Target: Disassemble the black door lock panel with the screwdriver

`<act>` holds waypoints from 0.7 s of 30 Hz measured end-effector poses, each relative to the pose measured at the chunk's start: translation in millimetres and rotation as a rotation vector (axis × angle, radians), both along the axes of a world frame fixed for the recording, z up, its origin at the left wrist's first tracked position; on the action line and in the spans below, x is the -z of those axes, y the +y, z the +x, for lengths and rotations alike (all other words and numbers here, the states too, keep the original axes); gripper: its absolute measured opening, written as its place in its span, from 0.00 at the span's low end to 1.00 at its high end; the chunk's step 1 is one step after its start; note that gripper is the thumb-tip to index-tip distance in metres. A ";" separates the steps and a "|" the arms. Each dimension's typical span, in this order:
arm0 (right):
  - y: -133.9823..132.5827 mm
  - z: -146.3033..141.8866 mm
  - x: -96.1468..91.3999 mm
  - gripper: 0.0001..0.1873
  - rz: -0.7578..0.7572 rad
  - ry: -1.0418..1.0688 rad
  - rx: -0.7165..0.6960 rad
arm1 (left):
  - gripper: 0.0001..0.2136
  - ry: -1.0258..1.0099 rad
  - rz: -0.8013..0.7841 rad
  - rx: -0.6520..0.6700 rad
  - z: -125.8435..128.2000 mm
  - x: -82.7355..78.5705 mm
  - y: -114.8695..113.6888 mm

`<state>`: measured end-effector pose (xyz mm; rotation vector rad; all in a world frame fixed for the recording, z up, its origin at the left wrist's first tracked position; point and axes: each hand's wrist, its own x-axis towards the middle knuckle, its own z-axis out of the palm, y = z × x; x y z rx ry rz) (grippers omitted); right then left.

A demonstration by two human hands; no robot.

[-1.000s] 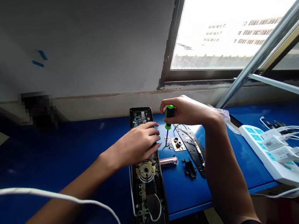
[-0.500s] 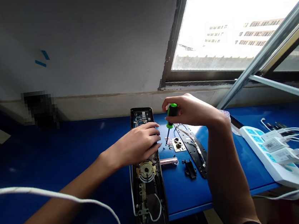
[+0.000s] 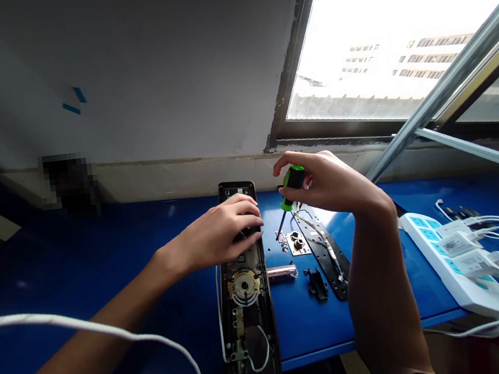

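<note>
My left hand lies across the upper part of an opened, long black door lock housing. Its fingers are slightly bent and a little apart, reaching to the right rim; the thumb is hidden. A round metal part and a white wire show inside the housing. My right hand is closed around the green and black handle of a screwdriver. The screwdriver slants down to the left, its tip by several small screws and a small reddish piece.
Right of the housing on the blue table lie a square metal plate, a pinkish cylinder, a black bracket and a long black plate with wires. A white power strip with chargers stands farther right. A white cable crosses the left foreground.
My right hand has shifted slightly right and up, so the screwdriver tilts more. My left hand has moved slightly up and left, its fingers drawn back on the housing.
</note>
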<state>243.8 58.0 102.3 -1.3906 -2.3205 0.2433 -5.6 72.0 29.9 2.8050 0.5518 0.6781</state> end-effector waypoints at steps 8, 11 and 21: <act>-15.9 -6.3 -11.5 0.18 0.199 0.276 0.037 | 0.16 -0.023 -0.156 -0.050 -10.0 -6.7 1.6; -12.6 -2.6 -9.3 0.20 0.341 0.487 -0.026 | 0.18 -0.046 -0.204 -0.048 -10.0 -6.1 2.9; 10.1 -8.4 1.4 0.20 0.569 0.744 -0.089 | 0.10 -0.205 -0.310 -0.102 -11.1 -1.0 9.6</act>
